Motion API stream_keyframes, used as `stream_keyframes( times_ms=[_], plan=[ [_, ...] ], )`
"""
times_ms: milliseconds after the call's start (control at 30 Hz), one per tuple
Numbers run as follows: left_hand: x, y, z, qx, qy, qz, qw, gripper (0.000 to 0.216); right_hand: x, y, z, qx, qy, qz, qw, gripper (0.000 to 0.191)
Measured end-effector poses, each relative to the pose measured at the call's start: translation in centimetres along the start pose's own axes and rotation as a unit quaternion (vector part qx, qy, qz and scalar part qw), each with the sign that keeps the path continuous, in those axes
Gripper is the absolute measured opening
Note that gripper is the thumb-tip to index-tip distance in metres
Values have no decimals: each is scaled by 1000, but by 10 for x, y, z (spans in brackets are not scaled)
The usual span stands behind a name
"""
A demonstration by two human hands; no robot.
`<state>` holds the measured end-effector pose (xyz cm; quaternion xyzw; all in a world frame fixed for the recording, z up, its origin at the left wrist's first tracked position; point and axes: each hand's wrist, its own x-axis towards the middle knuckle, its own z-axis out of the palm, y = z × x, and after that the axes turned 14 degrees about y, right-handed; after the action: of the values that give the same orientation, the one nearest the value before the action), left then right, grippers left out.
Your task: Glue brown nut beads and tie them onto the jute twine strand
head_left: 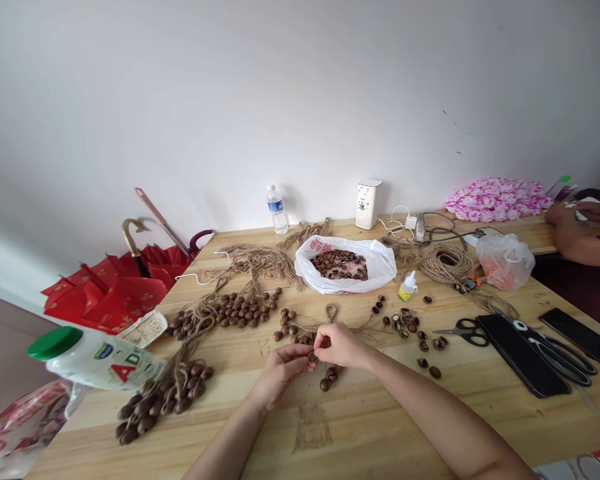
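My left hand (283, 372) is closed in a pinch around a small brown nut shell (312, 357). My right hand (339, 345) meets it there, fingertips pinched together at the shell; what they grip is too small to make out. Around my fingers lies a bunch of twine strands, with a knotted loop (331, 311) above and brown nut shells (325, 385) below on the table. More shells (286, 323) lie just left of my hands. Several split half shells (406, 320) are scattered to the right, near a small glue bottle (408, 287).
A white plastic bag (387, 267) holding shells stands behind my hands. Finished-looking bunches of shells on twine (245, 310) lie left, beside a white bottle with green cap (100, 360). Scissors (467, 332), a black phone (520, 357) and a twine coil (445, 263) lie right. Another person's arm (585, 230) rests far right.
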<state>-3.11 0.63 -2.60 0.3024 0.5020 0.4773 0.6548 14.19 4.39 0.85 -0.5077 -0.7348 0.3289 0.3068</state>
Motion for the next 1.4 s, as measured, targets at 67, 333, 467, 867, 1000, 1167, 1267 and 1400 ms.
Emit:
stream_keyframes(
  times_ms=[67, 333, 467, 867, 1000, 1167, 1267, 1400],
  plan=[
    [-1, 1, 1, 2, 5, -3, 1000, 26, 0, 0, 0, 0, -1, 1, 1000, 9],
    [0, 0, 2, 7, 7, 1, 1000, 26, 0, 1, 0, 1, -4, 2, 1000, 9],
    [0, -1, 1, 2, 5, 4, 1000, 25, 0, 0, 0, 1, -4, 2, 1000, 10],
    [-1, 2, 3, 11, 15, 6, 1000, 25, 1, -1, 1, -3, -2, 2, 1000, 10],
    [-1, 1, 2, 16, 13, 7, 1000, 25, 1, 0, 1, -5, -1, 0, 1000, 10],
    [0, 0, 1, 12, 12, 5, 1000, 25, 1, 1, 2, -4, -2, -2, 1000, 10],
    [0, 0, 1, 11, 13, 5, 1000, 25, 1, 2, 2, -2, -3, -3, 1000, 10],
    [0, 0, 1, 18, 15, 7, 1000, 25, 0, 3, 2, -4, -2, -3, 1000, 10]
  ],
)
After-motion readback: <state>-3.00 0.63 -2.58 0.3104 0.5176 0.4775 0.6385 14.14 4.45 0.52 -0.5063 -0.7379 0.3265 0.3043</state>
